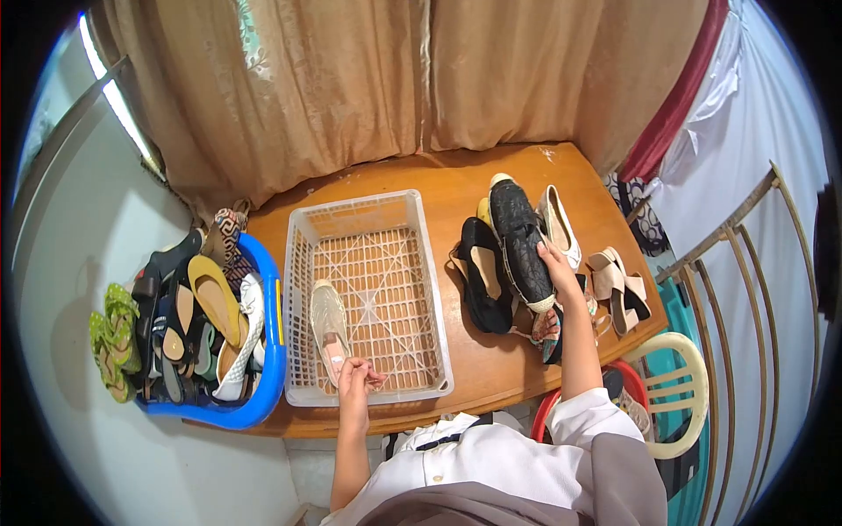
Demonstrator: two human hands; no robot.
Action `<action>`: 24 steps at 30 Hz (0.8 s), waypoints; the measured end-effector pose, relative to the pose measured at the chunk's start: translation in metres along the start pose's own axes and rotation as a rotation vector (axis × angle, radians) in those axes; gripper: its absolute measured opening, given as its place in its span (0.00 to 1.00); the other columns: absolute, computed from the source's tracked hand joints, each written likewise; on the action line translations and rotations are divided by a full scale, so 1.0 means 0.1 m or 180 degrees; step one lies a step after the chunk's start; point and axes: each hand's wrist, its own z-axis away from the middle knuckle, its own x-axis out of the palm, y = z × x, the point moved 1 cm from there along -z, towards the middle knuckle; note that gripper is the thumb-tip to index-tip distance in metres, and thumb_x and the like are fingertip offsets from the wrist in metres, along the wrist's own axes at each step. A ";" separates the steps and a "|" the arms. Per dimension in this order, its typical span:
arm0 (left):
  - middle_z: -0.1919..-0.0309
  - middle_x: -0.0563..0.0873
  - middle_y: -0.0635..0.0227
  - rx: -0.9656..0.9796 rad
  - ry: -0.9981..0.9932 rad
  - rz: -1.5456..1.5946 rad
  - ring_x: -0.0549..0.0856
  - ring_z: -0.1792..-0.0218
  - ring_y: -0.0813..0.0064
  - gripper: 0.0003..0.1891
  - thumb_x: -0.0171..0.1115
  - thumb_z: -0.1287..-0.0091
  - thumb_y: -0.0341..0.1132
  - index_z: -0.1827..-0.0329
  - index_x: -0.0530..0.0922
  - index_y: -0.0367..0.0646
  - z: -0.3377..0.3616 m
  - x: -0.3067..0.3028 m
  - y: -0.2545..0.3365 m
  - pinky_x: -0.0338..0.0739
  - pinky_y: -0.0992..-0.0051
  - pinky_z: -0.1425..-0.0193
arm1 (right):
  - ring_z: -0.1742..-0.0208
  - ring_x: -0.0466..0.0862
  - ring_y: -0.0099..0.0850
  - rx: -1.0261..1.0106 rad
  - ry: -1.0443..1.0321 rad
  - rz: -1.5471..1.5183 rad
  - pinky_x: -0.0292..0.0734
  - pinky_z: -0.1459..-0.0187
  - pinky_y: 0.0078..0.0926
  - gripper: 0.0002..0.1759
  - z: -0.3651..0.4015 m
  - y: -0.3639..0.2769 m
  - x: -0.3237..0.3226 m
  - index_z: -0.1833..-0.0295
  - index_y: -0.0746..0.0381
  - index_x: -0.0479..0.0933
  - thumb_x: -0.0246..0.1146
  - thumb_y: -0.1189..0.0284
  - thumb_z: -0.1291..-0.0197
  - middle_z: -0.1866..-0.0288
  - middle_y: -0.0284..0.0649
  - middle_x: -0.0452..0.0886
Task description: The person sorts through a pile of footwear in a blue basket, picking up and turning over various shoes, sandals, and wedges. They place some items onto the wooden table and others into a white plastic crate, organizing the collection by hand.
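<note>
My right hand (558,273) is closed round a black quilted slip-on shoe (517,230) with pale toe and heel ends, held above the right part of the table. Below and beside it are a black shoe (481,273), a pale flat shoe (556,226) and a patterned shoe (547,333), partly covered. At the front left of a white plastic crate (423,263), my left hand (356,379) has its fingers curled at the heel of a beige flat shoe (330,317). That shoe lies lengthwise along the crate's left side, toe toward the back.
A blue basket (274,351) heaped with several shoes stands left of the crate, green sandals (114,337) at its side. Beige block-heel sandals (618,289) sit on the wooden table's (465,175) right edge. A red tub (633,379), a cream chair (693,377) and a metal rack (732,241) are at right.
</note>
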 end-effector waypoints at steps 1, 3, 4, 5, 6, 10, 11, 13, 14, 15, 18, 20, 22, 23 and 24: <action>0.74 0.74 0.71 0.0053 0.0044 -0.0001 0.78 0.70 0.77 0.04 0.47 0.31 0.33 0.62 0.70 0.44 0.02 0.00 -0.03 0.75 0.75 0.60 | 0.50 0.77 0.25 -0.0170 0.0050 0.0509 0.70 0.49 0.22 0.24 -0.17 0.19 -0.04 0.38 0.59 0.70 0.56 0.60 0.36 0.48 0.39 0.78; 0.74 0.74 0.71 0.0167 0.0122 -0.0001 0.78 0.70 0.77 0.04 0.48 0.31 0.33 0.63 0.70 0.43 0.06 0.00 -0.10 0.74 0.75 0.59 | 0.50 0.78 0.37 -0.0781 0.0591 0.2019 0.70 0.48 0.30 0.21 -0.38 0.53 -0.10 0.43 0.59 0.74 0.57 0.60 0.38 0.52 0.48 0.78; 0.74 0.74 0.71 0.0204 0.0162 0.0008 0.77 0.70 0.77 0.04 0.48 0.32 0.33 0.63 0.69 0.43 0.08 0.00 -0.11 0.74 0.75 0.59 | 0.51 0.78 0.42 -0.1045 0.0847 0.2746 0.70 0.47 0.33 0.21 -0.39 0.60 -0.06 0.45 0.60 0.75 0.57 0.59 0.39 0.53 0.52 0.77; 0.74 0.74 0.70 0.0244 0.0205 0.0022 0.77 0.70 0.77 0.04 0.48 0.32 0.33 0.63 0.69 0.43 0.10 0.01 -0.11 0.74 0.75 0.59 | 0.50 0.77 0.49 -0.1165 0.0840 0.2587 0.69 0.46 0.37 0.21 -0.42 0.64 -0.05 0.47 0.59 0.76 0.58 0.58 0.41 0.55 0.55 0.76; 0.74 0.74 0.70 0.0279 0.0252 0.0034 0.77 0.71 0.77 0.04 0.48 0.32 0.32 0.63 0.69 0.43 0.13 0.01 -0.12 0.74 0.75 0.58 | 0.48 0.75 0.49 -0.0962 0.0737 0.2795 0.69 0.46 0.38 0.21 -0.31 0.50 0.05 0.45 0.60 0.74 0.58 0.60 0.40 0.52 0.56 0.75; 0.74 0.73 0.70 0.0347 0.0336 0.0194 0.77 0.71 0.77 0.04 0.48 0.32 0.32 0.62 0.69 0.42 0.18 0.01 -0.10 0.75 0.75 0.58 | 0.43 0.71 0.50 -0.1708 0.1236 0.3547 0.66 0.42 0.41 0.25 0.01 0.26 0.39 0.39 0.62 0.66 0.58 0.65 0.41 0.43 0.53 0.69; 0.74 0.73 0.70 0.0346 0.0379 0.0192 0.76 0.71 0.77 0.04 0.48 0.32 0.32 0.62 0.69 0.42 0.19 0.01 -0.09 0.75 0.75 0.58 | 0.40 0.69 0.49 -0.2047 0.1206 0.3631 0.65 0.41 0.41 0.25 0.08 0.20 0.48 0.38 0.62 0.66 0.58 0.65 0.40 0.41 0.52 0.68; 0.74 0.74 0.71 0.0394 0.0412 0.0211 0.77 0.71 0.78 0.04 0.48 0.31 0.33 0.62 0.69 0.42 0.20 0.01 -0.10 0.74 0.76 0.59 | 0.36 0.66 0.48 -0.2454 0.0995 0.3775 0.62 0.38 0.40 0.26 0.11 0.22 0.58 0.36 0.62 0.64 0.56 0.65 0.39 0.36 0.50 0.66; 0.73 0.74 0.71 0.0441 0.0399 0.0229 0.77 0.70 0.79 0.05 0.48 0.31 0.33 0.62 0.70 0.42 0.19 0.00 -0.13 0.74 0.77 0.59 | 0.34 0.65 0.46 -0.2416 0.0818 0.3878 0.58 0.35 0.43 0.28 0.06 0.35 0.57 0.34 0.61 0.61 0.55 0.63 0.39 0.34 0.48 0.65; 0.73 0.75 0.71 0.0485 0.0376 0.0246 0.77 0.70 0.81 0.05 0.49 0.31 0.33 0.61 0.70 0.42 0.19 -0.01 -0.15 0.74 0.78 0.60 | 0.33 0.64 0.46 -0.2308 0.0782 0.4177 0.56 0.35 0.45 0.30 0.05 0.41 0.60 0.33 0.61 0.60 0.55 0.63 0.38 0.33 0.47 0.64; 0.73 0.75 0.72 0.0522 0.0345 -0.0035 0.77 0.70 0.81 0.05 0.49 0.30 0.33 0.61 0.71 0.42 0.16 0.00 -0.18 0.73 0.79 0.61 | 0.31 0.61 0.44 -0.2093 0.0745 0.4393 0.52 0.33 0.50 0.32 0.03 0.48 0.61 0.31 0.61 0.57 0.54 0.61 0.38 0.32 0.45 0.62; 0.72 0.76 0.71 0.0541 0.0295 -0.0115 0.77 0.70 0.82 0.05 0.50 0.30 0.33 0.60 0.71 0.41 0.16 0.00 -0.19 0.72 0.80 0.62 | 0.31 0.60 0.45 -0.2101 0.0733 0.4151 0.52 0.34 0.52 0.31 0.04 0.48 0.61 0.32 0.61 0.58 0.55 0.61 0.38 0.31 0.46 0.61; 0.72 0.77 0.72 0.0534 0.0258 -0.0234 0.77 0.70 0.83 0.05 0.50 0.31 0.33 0.59 0.71 0.41 0.16 0.01 -0.17 0.72 0.81 0.62 | 0.31 0.60 0.48 -0.2226 0.0719 0.3942 0.52 0.34 0.52 0.30 0.14 0.39 0.67 0.34 0.62 0.60 0.57 0.63 0.39 0.33 0.48 0.63; 0.72 0.77 0.73 0.0513 0.0229 -0.0126 0.77 0.69 0.84 0.05 0.52 0.31 0.32 0.58 0.72 0.40 0.16 0.01 -0.16 0.71 0.82 0.62 | 0.32 0.60 0.50 -0.2373 0.0716 0.3779 0.53 0.34 0.52 0.28 0.25 0.32 0.73 0.36 0.62 0.62 0.59 0.66 0.41 0.36 0.50 0.64; 0.72 0.76 0.73 0.0584 0.0204 -0.0222 0.77 0.69 0.84 0.05 0.53 0.32 0.32 0.58 0.72 0.40 0.17 0.02 -0.12 0.71 0.83 0.62 | 0.34 0.62 0.50 -0.2460 0.0636 0.3411 0.54 0.35 0.51 0.24 0.37 0.23 0.81 0.41 0.61 0.67 0.61 0.69 0.43 0.40 0.50 0.67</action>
